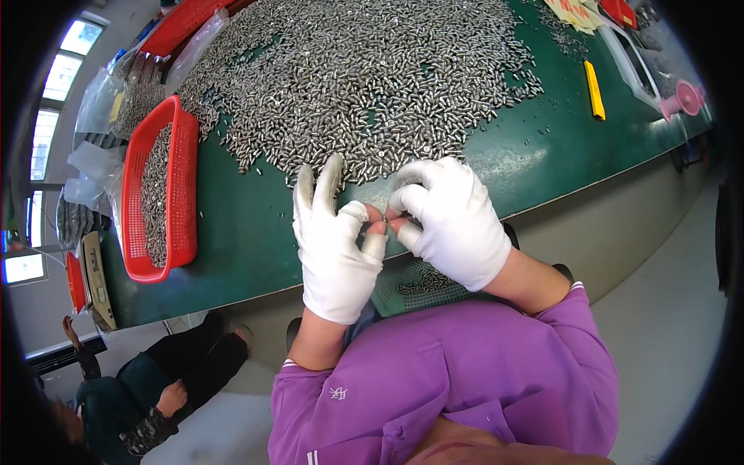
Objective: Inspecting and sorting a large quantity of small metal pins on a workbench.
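A red plastic basket [159, 194] sits at the left of the green table [248, 240] — it is long, full of holes, and has small grey metal bits lying inside. Clear plastic bags [97, 101] lie in a heap behind it. A yellow stick-like tool [594, 90] lies on the table at the right, well apart from the basket. Near it, by the table's edge, stands a pink thing [684, 98] with a round end. A small scale [94, 280] with a red part beside it sits at the table's left end. Down on the floor at the lower left sits another person [147, 387] in dark clothes — one hand rests on a knee. Bright windows [54, 85] show at the far left.
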Available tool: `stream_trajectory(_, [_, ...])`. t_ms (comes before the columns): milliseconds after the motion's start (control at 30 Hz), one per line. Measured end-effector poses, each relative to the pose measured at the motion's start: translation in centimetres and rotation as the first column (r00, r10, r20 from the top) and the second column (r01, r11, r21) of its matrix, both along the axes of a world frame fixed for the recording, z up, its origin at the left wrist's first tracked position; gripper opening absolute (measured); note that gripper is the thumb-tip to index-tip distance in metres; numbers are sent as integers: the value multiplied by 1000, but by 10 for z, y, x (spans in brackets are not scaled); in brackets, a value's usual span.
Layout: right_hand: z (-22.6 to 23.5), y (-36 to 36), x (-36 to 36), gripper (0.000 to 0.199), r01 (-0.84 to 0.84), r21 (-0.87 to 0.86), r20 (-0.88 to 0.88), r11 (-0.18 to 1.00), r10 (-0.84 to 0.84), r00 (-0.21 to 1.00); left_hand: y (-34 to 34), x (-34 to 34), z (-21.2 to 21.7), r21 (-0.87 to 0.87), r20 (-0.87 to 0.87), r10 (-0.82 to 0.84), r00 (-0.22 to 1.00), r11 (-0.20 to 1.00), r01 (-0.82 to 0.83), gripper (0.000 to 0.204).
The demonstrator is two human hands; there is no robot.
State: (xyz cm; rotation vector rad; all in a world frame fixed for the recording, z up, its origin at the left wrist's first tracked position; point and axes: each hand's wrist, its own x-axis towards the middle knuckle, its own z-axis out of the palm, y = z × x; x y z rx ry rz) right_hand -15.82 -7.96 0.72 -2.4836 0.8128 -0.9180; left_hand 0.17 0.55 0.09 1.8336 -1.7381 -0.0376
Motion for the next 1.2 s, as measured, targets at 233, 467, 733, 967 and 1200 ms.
stream_trajectory(233, [-2, 2, -3, 11, -27, 58, 8, 998, 27, 1000, 4, 2, 5, 10, 1, -40, 999, 999, 40, 26])
stream_trajectory(467, [-3, 2, -5, 13, -40, 54, -19, 998, 41, 999, 6, 3, 5, 47, -1, -46, 999, 998, 46, 25])
stream_trajectory(733, [-2, 2, -9, 11, -80, 60, 5, 995, 80, 997, 9, 4, 6, 53, 0, -38, 999, 998, 38, 23])
stream_trajectory(967, [-3, -9, -27, 14, -289, 75, -33, 954, 292, 956, 16, 13, 14, 40, -57, -286, 957, 957, 288, 22])
stream_trajectory(1200, [-2, -5, -17, 30, -57, -165, -186, 985, 26, 982, 13, 16, -4, -83, 55, -23, 998, 996, 27, 22])
